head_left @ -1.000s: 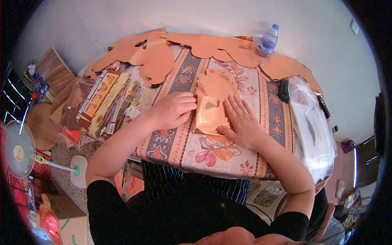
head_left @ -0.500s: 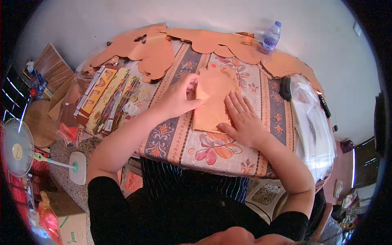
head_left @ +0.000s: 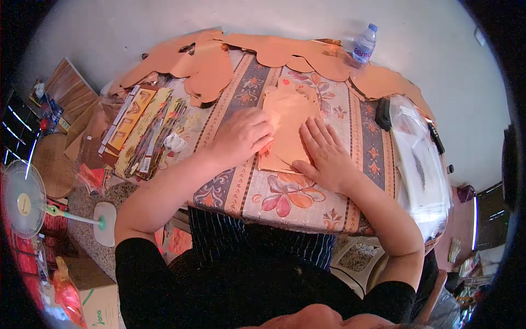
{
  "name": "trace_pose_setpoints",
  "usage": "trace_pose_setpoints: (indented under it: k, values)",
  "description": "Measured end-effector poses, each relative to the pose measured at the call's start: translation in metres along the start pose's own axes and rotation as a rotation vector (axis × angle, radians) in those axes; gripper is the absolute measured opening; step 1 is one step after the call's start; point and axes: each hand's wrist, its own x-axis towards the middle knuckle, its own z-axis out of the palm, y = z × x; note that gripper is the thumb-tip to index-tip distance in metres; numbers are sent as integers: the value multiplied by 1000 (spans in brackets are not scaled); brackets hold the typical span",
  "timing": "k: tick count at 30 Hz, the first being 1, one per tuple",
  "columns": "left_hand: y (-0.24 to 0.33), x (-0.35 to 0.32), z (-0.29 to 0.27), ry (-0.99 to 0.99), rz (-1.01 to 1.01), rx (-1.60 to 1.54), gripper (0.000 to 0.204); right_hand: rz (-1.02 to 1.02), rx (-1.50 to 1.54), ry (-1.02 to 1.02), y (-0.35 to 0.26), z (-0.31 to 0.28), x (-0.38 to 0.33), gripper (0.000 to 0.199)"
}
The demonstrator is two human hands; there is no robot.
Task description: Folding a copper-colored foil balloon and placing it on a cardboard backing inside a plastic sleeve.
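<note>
A flat tan, paper-like piece (head_left: 287,129) with an uneven top edge lies upright on the table in front of me. At its left edge my left hand (head_left: 245,136) is closed, fingers curled and pressed together. A small orange-red patch shows under those fingertips, but what they pinch is hidden. My right hand (head_left: 327,153) rests flat along the right edge, fingers stretched out, thumb over the lower right corner. Near the top of the piece is a small red spot.
Large scalloped tan cutouts (head_left: 279,48) line the table's far side, a water bottle (head_left: 365,44) standing by them. Packaged autumn decorations (head_left: 139,129) lie left beside a white string bundle (head_left: 175,142). Clear plastic sleeves (head_left: 419,170) and a black object (head_left: 383,114) are right. A fan (head_left: 24,203) stands at left.
My left hand's fingers have curled in at the piece's left edge, where thumb and fingers were apart before. My right hand stays flat in nearly the same place.
</note>
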Motion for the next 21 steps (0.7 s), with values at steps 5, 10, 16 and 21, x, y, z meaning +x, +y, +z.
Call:
trace_pose_setpoints:
  k: [5,10,16,21]
  values:
    - [-5,0,-4,-84,-47,-159,15,4,-20,0,-2,-1,0,80]
    - [2,-7,-22,-202,-27,-208,34,-13,-10,18,-1,2,0,80]
    - [4,-12,-29,-368,-98,-170,63,-33,17,69,1,4,0,81]
    - [-6,-13,-31,-415,-107,-247,66,-25,9,43,-1,-1,0,80]
